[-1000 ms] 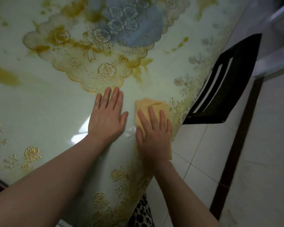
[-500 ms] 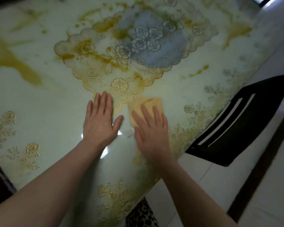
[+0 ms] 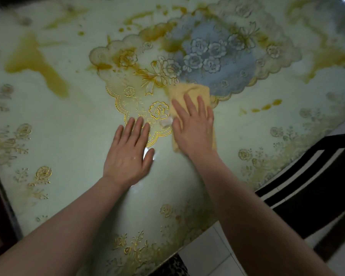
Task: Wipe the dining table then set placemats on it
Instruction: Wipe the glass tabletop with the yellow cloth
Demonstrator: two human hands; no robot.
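The desk [image 3: 72, 136], glossy and printed with gold flowers, fills the view, with a dark slatted chair [image 3: 315, 176] at four o'clock. Across the last second the yellow cloth [image 3: 189, 92] has travelled from the desk's near edge toward twelve o'clock, onto the blue-and-gold centre medallion [image 3: 217, 56]. The right hand [image 3: 193, 128] presses it flat, fingers spread apart rather than clamped. The left hand [image 3: 127, 156] has stayed just beside it at nine o'clock, open-palmed, bracing. I'd say wiping is mid-course; no placemats are in sight.
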